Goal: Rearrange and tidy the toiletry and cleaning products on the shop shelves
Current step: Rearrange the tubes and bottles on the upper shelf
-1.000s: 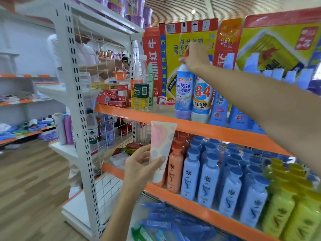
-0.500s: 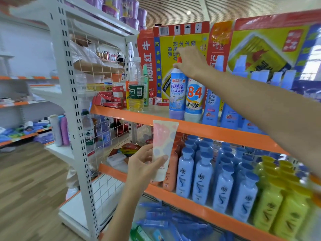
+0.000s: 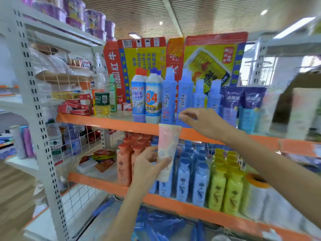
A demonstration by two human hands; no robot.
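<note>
My left hand (image 3: 149, 168) grips a pale pink and white tube (image 3: 167, 150), held upright in front of the middle shelf. My right hand (image 3: 203, 121) hovers with fingers apart and nothing in it, just before the base of the tall blue bottles (image 3: 185, 100) on the upper orange shelf (image 3: 111, 121). To their left stand the red-capped toilet cleaner bottle (image 3: 138, 98) and the white "84" disinfectant bottle (image 3: 153, 100). Purple tubes (image 3: 232, 101) stand to the right.
The middle shelf (image 3: 173, 205) holds rows of orange bottles (image 3: 124, 164), blue bottles (image 3: 183, 180) and yellow-green bottles (image 3: 217, 190). A yellow-liquid bottle (image 3: 102, 101) and red boxes (image 3: 76, 107) sit at upper left. Cardboard cartons (image 3: 142, 56) back the shelf. A person in white (image 3: 46, 65) stands behind the wire panel.
My right hand has let go of the toilet cleaner bottle's top and dropped down to the right, to the foot of the tall blue bottles. The view swung right.
</note>
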